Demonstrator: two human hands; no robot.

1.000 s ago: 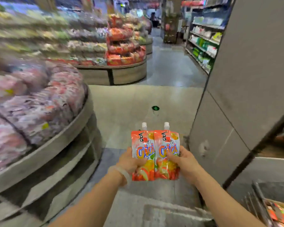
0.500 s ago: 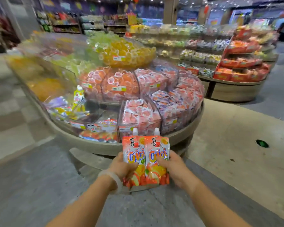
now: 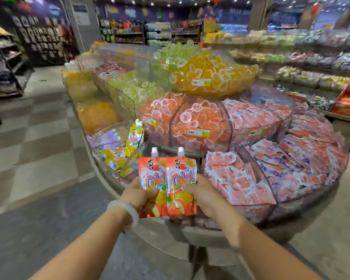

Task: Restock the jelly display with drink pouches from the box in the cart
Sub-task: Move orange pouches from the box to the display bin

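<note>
Head view, facing the round tiered jelly display [image 3: 170, 235]. Left hand [image 3: 136, 196] grips the left drink pouch [image 3: 153, 182], thumb pressed across its front; right hand [image 3: 203, 196] grips the right drink pouch [image 3: 181, 184] the same way. Both pouches upright, side by side, edges overlapping, held just in front of the display's near rim at 6 o'clock of the stand. Each pouch: orange-red with fruit artwork low down, white screw cap on top, printed "CiCi" in blue outlined letters; smaller black characters above the logo not legible. Pale bangle [image 3: 123, 210] on the left wrist. Display contents: clear bowl of yellow jelly cups [image 3: 210, 77] on top at 12 o'clock, with a price tag [image 3: 198, 81], print unreadable. Orange jelly cups [image 3: 196, 122] in clear bins on the middle tier; pink jelly packets [image 3: 236, 178] at 3 o'clock of the pouches. Yellow-green spouted pouch [image 3: 134, 136] standing upright in a lower bin at 10 o'clock, a similar logo on it, blurred. Further snack shelves [image 3: 303, 63] behind at 1 to 2 o'clock.
</note>
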